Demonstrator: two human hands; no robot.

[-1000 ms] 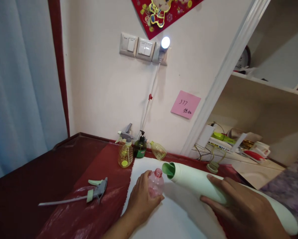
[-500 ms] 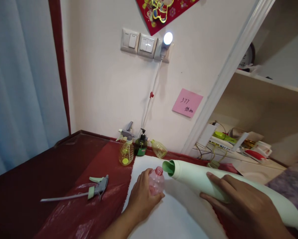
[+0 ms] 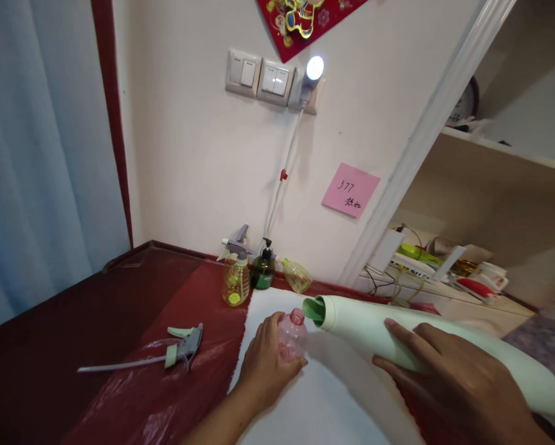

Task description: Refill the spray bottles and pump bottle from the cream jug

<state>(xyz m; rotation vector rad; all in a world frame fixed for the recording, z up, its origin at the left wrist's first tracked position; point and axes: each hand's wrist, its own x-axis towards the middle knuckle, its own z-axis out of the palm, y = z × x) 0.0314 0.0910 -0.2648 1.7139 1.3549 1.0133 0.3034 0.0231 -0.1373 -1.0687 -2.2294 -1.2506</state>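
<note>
My left hand [image 3: 266, 364] is wrapped round a small clear pink bottle [image 3: 292, 337] that stands upright with its neck uncapped. From the right, my right hand [image 3: 458, 377] grips a large pale green bottle [image 3: 365, 318] lying nearly level. Its green pouring spout [image 3: 312, 309] reaches to the pink bottle's mouth. Whether liquid flows between them I cannot make out. Both bottles are over a white cloth [image 3: 314, 402]. Left of my left hand lies a grey and green trigger sprayer head [image 3: 185, 347] with a long tube.
Against the wall stand a yellow bottle [image 3: 237, 284], a dark green pump bottle [image 3: 262, 269] and a yellowish bottle on its side [image 3: 296, 276]. Another sprayer head [image 3: 235, 244] is behind them. A cluttered shelf [image 3: 444, 272] is at right, a blue curtain [image 3: 46, 154] at left.
</note>
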